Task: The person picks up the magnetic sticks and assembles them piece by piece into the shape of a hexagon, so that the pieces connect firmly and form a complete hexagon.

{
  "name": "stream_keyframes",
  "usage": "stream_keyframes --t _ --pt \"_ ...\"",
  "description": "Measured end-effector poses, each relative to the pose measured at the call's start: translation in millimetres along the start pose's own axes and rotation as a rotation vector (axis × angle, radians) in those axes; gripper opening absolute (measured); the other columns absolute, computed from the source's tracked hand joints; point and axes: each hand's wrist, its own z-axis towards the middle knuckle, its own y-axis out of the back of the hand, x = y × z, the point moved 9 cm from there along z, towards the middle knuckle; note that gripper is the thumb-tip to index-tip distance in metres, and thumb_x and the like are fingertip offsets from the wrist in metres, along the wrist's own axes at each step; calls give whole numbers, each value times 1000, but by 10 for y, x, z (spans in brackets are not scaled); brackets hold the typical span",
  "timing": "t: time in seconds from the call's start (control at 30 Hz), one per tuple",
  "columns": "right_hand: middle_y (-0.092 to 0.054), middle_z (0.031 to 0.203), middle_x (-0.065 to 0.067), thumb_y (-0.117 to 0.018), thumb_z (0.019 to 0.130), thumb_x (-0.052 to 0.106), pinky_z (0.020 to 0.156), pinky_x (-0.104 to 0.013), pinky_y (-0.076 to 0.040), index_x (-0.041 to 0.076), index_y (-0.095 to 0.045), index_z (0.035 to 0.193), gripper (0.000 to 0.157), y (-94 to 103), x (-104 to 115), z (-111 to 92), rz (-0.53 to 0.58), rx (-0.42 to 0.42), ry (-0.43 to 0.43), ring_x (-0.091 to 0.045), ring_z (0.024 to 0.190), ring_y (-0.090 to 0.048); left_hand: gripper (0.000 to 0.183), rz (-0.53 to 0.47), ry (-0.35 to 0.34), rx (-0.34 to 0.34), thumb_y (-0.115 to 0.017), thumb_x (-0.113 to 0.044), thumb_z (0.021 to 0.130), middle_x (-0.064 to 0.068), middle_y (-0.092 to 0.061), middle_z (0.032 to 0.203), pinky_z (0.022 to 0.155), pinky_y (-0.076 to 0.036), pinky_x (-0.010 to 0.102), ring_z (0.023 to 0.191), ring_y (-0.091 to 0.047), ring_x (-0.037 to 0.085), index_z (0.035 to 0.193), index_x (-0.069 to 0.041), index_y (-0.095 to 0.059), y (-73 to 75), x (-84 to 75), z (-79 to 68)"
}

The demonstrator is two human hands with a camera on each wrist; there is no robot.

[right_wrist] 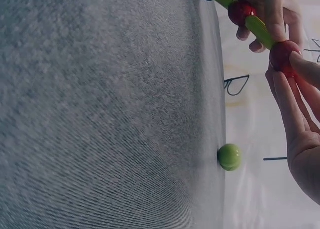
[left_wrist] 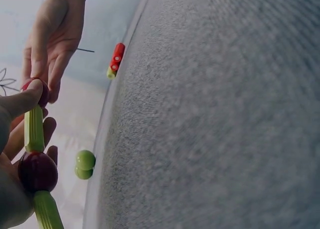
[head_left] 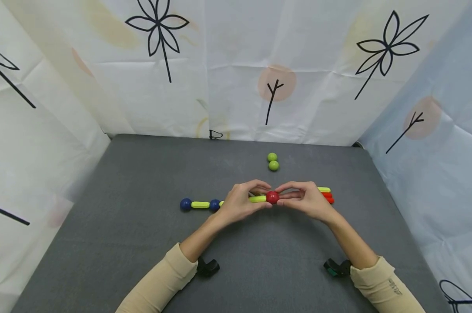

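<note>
While the left hand (head_left: 239, 203) and right hand (head_left: 306, 201) face each other mid-frame in the head view, the red ball (head_left: 272, 198) and yellow rod (head_left: 258, 198) lie between them, apparently for alignment. Left wrist view, left edge: left hand narrowly pinches the rod's ball end. Right wrist view, upper right: right hand pinches the ball, opened to its width.

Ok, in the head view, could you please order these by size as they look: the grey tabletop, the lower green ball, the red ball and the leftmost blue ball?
1. Grey tabletop
2. Red ball and leftmost blue ball: nearly alike, so I leave them unranked
3. Lower green ball, slightly smaller
</note>
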Motion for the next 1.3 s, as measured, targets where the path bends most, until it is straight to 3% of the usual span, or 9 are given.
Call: stream_keyframes --t 0.2,0.37,0.53,0.7,0.8,0.87,1.1,1.3 --pt "-73 128 -32 -82 94 0 89 -28 -65 -6 -72 126 35 -12 -22 -10 -27 -4 -23 -14 104 -83 48 16 -4 23 -92 -25 89 4 -85 117 89 -63 35 108 -82 19 131 -11 -73 -51 -4 -2" --pt "-72 129 -32 -81 94 -2 93 -26 -64 -7 -70 129 38 58 14 -6 -78 36 21 -19 112 -81 48 32 6 27 -92 -23 89 4 -85 118 91 -64 38 110 -81 19 130 -10 -73 -62 -4 -6" --pt "-72 128 -32 -80 96 -1 93 -21 -62 -6 -70 130 36 414 1 -30 -184 -52 39 -17 115 -79 50 27 22 29 -93 -22 88 4 -84 121 93 -63 37 111 -81 18 132 -10 -72 -56 12 -22" --pt "-75 127 -21 -80 99 7 90 -19 -62 -4 -71 129 34 880 -180 -104 -265 -160 -46 -6 112 -77 48 25 24 31 -92 -22 89 4 -83 123 95 -63 39 112 -80 18 131 -12 -73 -62 23 -27" --pt "-76 128 -13 -80 100 13 89 -18 -62 -1 -72 131 35 1118 -309 -175 -310 -187 -115 3 110 -74 45 21 20 34 -92 -22 89 4 -83 122 96 -63 40 111 -80 18 130 -13 -74 -65 24 -24" --pt "-76 131 -15 -79 101 17 88 -17 -61 0 -72 133 37 1240 -404 -223 -345 -184 -165 8 108 -71 44 18 20 33 -92 -21 89 4 -84 120 96 -63 40 109 -79 18 129 -14 -74 -67 22 -19" --pt "-74 132 -28 -79 101 17 85 -17 -57 -3 -70 135 40 1465 -743 -314 -438 -131 -272 8 101 -68 41 24 18 42 -91 -20 90 4 -83 119 95 -64 39 107 -79 19 128 -15 -76 -76 16 -15" --pt "-76 127 -26 -78 101 14 82 -18 -58 -3 -72 132 37 1513 -841 -303 -448 -101 -251 4 98 -68 40 29 22 46 -91 -22 91 3 -84 119 93 -63 34 106 -79 18 127 -16 -76 -85 24 -14"
